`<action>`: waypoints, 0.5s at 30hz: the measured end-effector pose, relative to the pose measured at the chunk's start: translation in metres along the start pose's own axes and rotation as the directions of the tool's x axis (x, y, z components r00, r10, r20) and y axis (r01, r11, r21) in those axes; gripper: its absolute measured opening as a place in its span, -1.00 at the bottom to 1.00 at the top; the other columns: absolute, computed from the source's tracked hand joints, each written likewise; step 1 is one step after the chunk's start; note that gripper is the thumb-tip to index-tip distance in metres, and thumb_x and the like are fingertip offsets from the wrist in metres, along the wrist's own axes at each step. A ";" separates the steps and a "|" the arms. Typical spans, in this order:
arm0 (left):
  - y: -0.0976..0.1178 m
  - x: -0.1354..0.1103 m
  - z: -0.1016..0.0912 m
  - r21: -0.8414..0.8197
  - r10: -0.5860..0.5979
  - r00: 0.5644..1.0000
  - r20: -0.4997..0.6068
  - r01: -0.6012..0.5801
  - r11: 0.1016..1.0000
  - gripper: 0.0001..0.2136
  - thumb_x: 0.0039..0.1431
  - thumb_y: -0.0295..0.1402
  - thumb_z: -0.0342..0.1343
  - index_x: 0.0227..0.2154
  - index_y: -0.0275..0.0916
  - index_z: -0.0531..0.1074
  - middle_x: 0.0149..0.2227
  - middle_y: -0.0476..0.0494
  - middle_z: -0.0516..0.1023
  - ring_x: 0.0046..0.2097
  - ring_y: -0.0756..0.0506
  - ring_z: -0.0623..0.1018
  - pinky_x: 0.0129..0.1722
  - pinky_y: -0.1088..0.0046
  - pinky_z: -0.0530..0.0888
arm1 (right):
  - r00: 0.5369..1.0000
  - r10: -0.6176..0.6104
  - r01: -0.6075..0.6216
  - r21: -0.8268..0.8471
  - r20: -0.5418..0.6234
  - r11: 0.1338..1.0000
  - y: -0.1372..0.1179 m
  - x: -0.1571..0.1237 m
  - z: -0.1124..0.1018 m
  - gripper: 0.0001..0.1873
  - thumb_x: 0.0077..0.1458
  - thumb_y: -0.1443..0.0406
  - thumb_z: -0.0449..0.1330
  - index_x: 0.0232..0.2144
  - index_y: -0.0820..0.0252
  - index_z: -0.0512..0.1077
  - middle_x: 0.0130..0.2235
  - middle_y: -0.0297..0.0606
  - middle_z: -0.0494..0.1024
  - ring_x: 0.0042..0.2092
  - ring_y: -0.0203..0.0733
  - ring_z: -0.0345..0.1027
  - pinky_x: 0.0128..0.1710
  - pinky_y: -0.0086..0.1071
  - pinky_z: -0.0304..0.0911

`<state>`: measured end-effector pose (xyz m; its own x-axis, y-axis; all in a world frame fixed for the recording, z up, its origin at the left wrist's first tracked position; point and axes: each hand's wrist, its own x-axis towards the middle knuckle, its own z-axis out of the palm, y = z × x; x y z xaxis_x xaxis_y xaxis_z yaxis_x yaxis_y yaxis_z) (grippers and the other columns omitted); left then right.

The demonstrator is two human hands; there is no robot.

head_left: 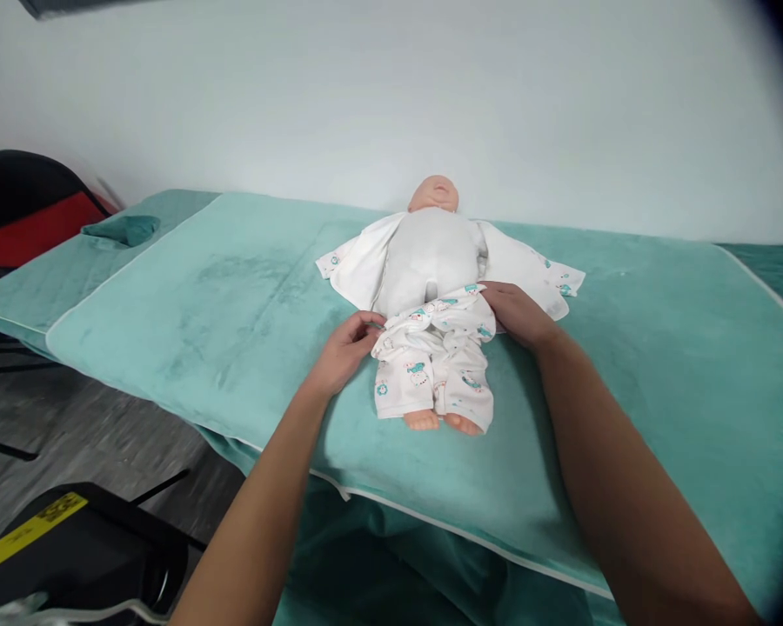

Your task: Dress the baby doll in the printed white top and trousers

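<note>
A baby doll [435,193] lies on its back on the green bed, head toward the wall and feet toward me. Its white jacket [358,261] is spread wide beneath it, leaving the grey-white torso [424,252] bare. Printed baby pants [408,382] cover the legs, their waistband bunched around the thighs, and the feet stick out below. My left hand [349,348] pinches the waistband at its left edge. At the right edge, my right hand [515,311] has its fingers on the waistband, the tips partly hidden by cloth.
The padded green bed [235,296] stands against a white wall. A red and black chair [32,209] is at its left end, with a folded green cloth [123,229] nearby. A black chair [97,548] with a yellow label stands at lower left.
</note>
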<state>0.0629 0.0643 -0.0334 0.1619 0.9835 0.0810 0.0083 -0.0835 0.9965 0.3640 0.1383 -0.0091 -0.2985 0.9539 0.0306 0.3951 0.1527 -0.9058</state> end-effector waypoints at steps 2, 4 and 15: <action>0.000 0.003 -0.001 0.037 -0.008 1.000 -0.015 0.009 0.999 -0.80 0.21 -0.22 0.26 -0.17 -0.19 0.52 -0.27 -0.07 0.53 -0.28 -0.02 0.44 -0.28 0.49 0.36 | 0.998 0.014 -0.020 0.108 0.062 0.994 0.001 0.000 0.000 -0.76 0.00 0.10 0.19 -0.36 0.12 0.45 -0.43 -0.39 0.47 -0.39 -0.23 0.25 -0.40 -0.39 0.14; 0.001 0.005 -0.002 0.074 -0.026 1.000 0.002 0.026 0.997 -0.79 0.15 -0.27 0.30 -0.17 -0.19 0.52 -0.26 -0.06 0.54 -0.28 -0.02 0.45 -0.28 0.50 0.36 | 0.995 0.015 -0.034 0.205 0.096 0.978 0.001 -0.001 0.001 -0.74 -0.02 0.14 0.24 -0.28 0.13 0.48 -0.38 -0.40 0.50 -0.39 -0.25 0.26 -0.39 -0.41 0.13; 0.010 0.017 0.001 -0.025 0.097 0.990 -0.107 -0.100 0.995 -0.77 -0.03 -0.34 0.40 -0.34 -0.24 0.47 0.18 -0.21 0.49 0.08 -0.15 0.51 0.02 0.39 0.42 | 0.967 -0.109 -0.006 0.446 0.232 0.895 -0.005 -0.012 -0.011 -0.57 -0.11 0.28 0.35 -0.10 0.16 0.57 -0.18 -0.23 0.65 -0.17 -0.09 0.49 -0.14 -0.28 0.33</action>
<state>0.0670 0.0795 -0.0221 0.0553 0.9824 0.1787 -0.0321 -0.1771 0.9837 0.3757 0.1286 -0.0007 -0.5332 0.8454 0.0302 -0.0315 0.0159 -0.9994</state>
